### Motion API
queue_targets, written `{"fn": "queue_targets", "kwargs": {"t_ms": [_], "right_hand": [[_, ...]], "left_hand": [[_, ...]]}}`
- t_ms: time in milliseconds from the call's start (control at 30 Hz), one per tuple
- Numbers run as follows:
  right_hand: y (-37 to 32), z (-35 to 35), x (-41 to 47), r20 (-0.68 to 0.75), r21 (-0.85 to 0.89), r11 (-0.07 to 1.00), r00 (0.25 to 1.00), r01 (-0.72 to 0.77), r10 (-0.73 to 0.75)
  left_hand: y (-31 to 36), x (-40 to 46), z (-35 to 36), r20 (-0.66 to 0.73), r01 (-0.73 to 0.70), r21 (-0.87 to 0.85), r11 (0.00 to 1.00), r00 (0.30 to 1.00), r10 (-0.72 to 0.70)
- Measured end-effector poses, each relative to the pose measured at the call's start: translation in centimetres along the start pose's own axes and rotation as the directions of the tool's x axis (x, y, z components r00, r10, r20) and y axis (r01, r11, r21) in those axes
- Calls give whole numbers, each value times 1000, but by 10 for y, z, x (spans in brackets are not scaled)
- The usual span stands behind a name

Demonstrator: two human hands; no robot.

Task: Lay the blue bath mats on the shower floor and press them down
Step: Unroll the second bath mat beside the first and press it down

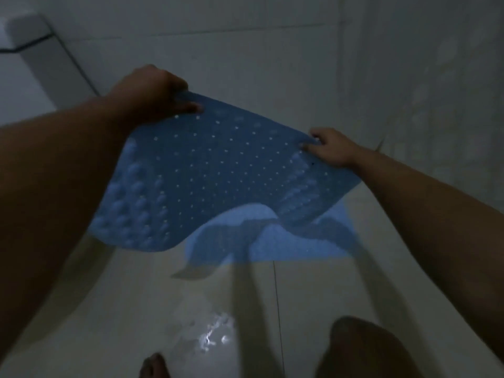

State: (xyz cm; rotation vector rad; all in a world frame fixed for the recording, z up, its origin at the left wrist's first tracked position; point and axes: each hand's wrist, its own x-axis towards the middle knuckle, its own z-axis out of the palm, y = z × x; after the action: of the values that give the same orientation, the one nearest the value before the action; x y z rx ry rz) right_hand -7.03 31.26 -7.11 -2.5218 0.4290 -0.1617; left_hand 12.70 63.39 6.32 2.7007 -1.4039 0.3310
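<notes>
Dimly lit. Left hand, left of centre, pinches the far left corner of a blue bath mat: flexible rubbery sheet, rows of small holes, rounded bumps along both side bands, near edge sagging in a wave above the floor. Right hand, right of centre, pinches its far right corner. Lower centre, a second blue mat lies flat on glossy pale floor tiles.
</notes>
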Motion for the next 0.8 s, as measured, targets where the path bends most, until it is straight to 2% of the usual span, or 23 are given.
{"fn": "queue_targets", "kwargs": {"t_ms": [133, 200, 267, 333, 400, 467, 567, 633, 700, 733, 800], "right_hand": [[-10, -35, -34, 159, -109, 989, 984, 102, -83], [-15, -42, -52, 308, -145, 987, 951, 69, -21], [-16, -38, -67, 453, -167, 986, 887, -19, 93], [-1, -12, -71, 508, -230, 971, 843, -64, 176], [32, 39, -71, 498, -329, 943, 839, -52, 221], [72, 107, -75, 462, -422, 900, 829, -106, 314], [122, 217, -96, 426, -565, 798, 753, -210, 501], [136, 285, -119, 370, -546, 775, 739, -317, 563], [136, 338, -147, 223, -488, 762, 783, -426, 581], [134, 359, -163, 153, -472, 745, 788, -472, 596], [125, 390, -196, 54, -412, 695, 745, -590, 664]], "left_hand": [[16, -20, -2, 219, 101, 43, 994, 970, -108], [22, -30, 10, 397, 148, -20, 989, 909, -128], [27, -38, 36, 541, 177, -35, 984, 831, -131], [27, -43, 88, 636, 197, -12, 980, 758, -144], [29, -60, 164, 697, 163, 14, 987, 706, -126], [35, -96, 251, 723, 104, 58, 993, 682, -113], [47, -170, 360, 656, 133, 42, 990, 744, -128], [57, -219, 409, 617, 151, -2, 989, 778, -118], [65, -260, 443, 522, 226, -39, 973, 835, -173], [72, -279, 457, 490, 281, -73, 957, 846, -211], [88, -314, 478, 512, 339, -99, 936, 824, -244]]}}
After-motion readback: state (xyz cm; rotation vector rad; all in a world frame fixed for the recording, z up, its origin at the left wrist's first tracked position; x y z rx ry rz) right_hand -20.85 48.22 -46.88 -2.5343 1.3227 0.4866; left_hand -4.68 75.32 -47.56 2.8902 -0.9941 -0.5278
